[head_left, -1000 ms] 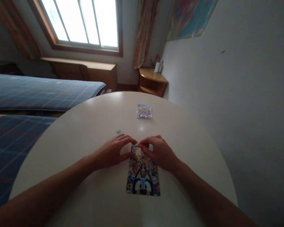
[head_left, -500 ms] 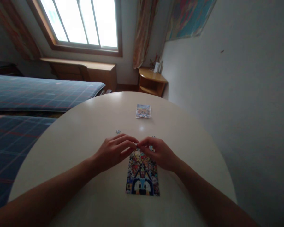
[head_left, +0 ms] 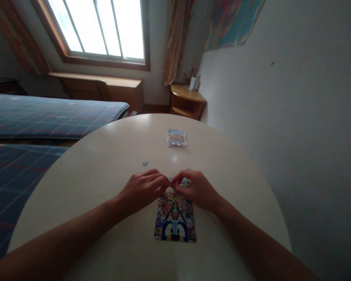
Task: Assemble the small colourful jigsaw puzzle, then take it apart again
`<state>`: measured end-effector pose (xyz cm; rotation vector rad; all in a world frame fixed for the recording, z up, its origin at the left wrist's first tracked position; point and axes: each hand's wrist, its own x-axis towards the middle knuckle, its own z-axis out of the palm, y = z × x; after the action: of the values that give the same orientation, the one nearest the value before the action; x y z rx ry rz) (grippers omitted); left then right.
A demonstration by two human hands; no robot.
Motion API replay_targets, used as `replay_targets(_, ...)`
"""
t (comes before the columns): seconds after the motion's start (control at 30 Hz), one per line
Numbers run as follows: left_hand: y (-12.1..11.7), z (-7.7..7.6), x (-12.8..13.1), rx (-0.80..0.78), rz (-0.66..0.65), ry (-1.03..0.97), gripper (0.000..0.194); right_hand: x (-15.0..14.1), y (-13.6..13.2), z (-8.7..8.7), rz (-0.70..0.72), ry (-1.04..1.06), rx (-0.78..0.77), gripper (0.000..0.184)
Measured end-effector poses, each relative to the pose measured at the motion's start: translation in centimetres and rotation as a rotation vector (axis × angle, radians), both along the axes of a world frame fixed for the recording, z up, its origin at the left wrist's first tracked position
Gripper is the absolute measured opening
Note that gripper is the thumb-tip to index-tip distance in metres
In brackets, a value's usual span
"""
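A jigsaw puzzle (head_left: pixel 175 222) lies on the round table, showing a blue cartoon dog's face low down and a crowd of small coloured figures above. My left hand (head_left: pixel 146 187) and my right hand (head_left: pixel 197 191) meet over its upper end, fingertips pinched together. Between the tips is a tiny thing, mostly hidden, that looks like a jigsaw piece. Part of the puzzle's top edge is covered by the fingers. Small light-blue pieces (head_left: pixel 186 182) show beside my right fingers.
Loose jigsaw pieces (head_left: pixel 145 163) lie beyond my left hand. Farther back on the cream table (head_left: pixel 105 156) is a creased picture sheet (head_left: pixel 176 137) with the same dog. Checked mattresses (head_left: pixel 46 117) stand to the left, a white wall (head_left: pixel 304 136) to the right.
Both hands stay together and have shifted very slightly; the fingertips have come down a little and pinch closer. More of the light-blue pieces by my right hand shows.
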<state>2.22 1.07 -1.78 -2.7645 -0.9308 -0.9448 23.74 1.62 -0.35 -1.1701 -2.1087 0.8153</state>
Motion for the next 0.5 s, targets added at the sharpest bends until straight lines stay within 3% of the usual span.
replay_targets(0.27,0.3,-1.0,-0.2,-0.059,-0.01,0.087,0.01,-0.1,0.2,-0.6,0.063,-0.091,0.135,0.011)
replay_targets(0.5,0.4,-1.5,0.0,-0.147,-0.052,0.066,0.014,-0.1,0.2,-0.5,0.071,-0.172,0.151,0.013)
